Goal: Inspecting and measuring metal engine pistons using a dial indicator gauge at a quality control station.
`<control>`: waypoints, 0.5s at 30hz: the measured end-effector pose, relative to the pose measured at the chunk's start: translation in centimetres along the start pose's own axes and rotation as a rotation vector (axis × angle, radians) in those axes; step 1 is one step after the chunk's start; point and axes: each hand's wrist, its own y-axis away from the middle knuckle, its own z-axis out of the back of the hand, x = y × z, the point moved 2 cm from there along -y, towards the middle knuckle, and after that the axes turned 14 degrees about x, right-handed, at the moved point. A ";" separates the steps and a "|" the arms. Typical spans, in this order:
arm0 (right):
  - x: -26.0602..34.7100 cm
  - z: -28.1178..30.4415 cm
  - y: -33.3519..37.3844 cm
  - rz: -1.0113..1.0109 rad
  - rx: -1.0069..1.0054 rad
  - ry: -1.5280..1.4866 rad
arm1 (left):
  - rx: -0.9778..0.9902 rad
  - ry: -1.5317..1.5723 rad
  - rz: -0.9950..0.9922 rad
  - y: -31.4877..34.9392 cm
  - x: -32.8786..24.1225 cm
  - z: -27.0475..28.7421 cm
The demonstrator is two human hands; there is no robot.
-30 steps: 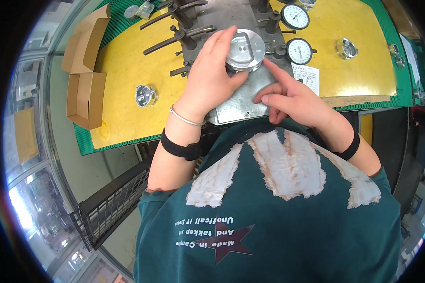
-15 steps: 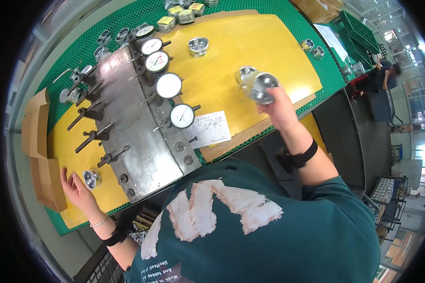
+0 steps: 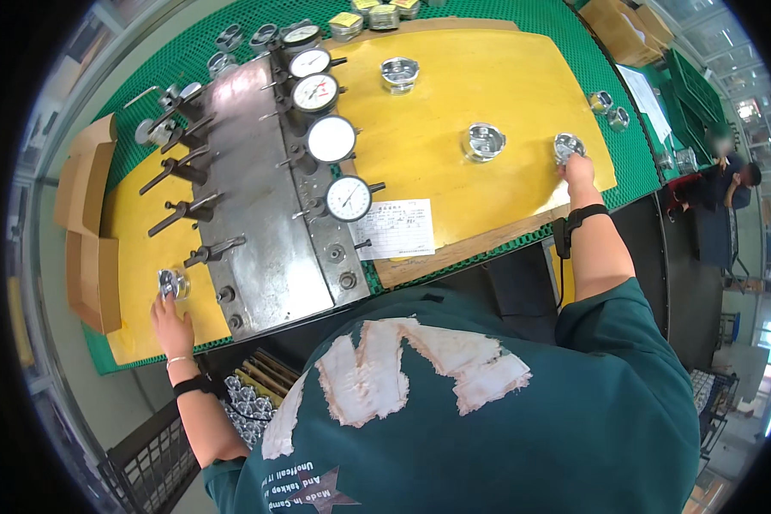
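Both arms are now spread wide, where a second ago they met at the gauge fixture (image 3: 265, 214). The right hand (image 3: 577, 171) closes its fingers on a metal piston (image 3: 567, 147) near the yellow worktop's (image 3: 488, 77) right edge; the left hand (image 3: 171, 313) grips another piston (image 3: 172, 283) near the left edge. Open yellow surface lies between.

A grey metal plate (image 3: 257, 231) is seen across the yellow surface (image 3: 454, 111), which is bordered by a green mat (image 3: 574, 34). A row of round dial gauges (image 3: 331, 139) is mounted along the right edge of the plate, and dark clamp levers (image 3: 180, 210) are placed on its left side. A white paper sheet (image 3: 396, 229) lies just beside the lowest gauge. Open cardboard boxes (image 3: 90, 231) stand at the far left. Two more shiny metal pieces (image 3: 483, 141) (image 3: 399, 73) rest on the yellow surface.
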 end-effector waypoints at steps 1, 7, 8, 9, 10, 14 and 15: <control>-0.7 -0.4 -0.8 0.004 0.011 0.002 | 0.004 -0.009 -0.013 0.0 -0.3 -0.1; -9.6 4.5 -9.2 0.379 -0.153 0.002 | -0.122 0.046 -0.074 -2.4 -1.4 -0.8; -7.7 1.1 -5.2 0.360 -0.048 -0.012 | -0.130 0.031 -0.035 0.1 -0.2 -1.1; -1.6 -5.3 2.0 0.229 0.090 -0.091 | -0.110 0.130 0.018 2.9 1.1 -1.4; 1.0 -5.8 5.4 0.322 0.143 -0.140 | -0.065 0.274 0.058 2.6 2.6 -1.9; 10.9 -10.3 21.5 0.616 0.368 -0.277 | -0.048 1.227 0.217 3.6 1.7 4.2; 12.5 -11.6 24.6 0.670 0.465 -0.276 | -0.052 1.479 0.102 4.2 0.5 6.6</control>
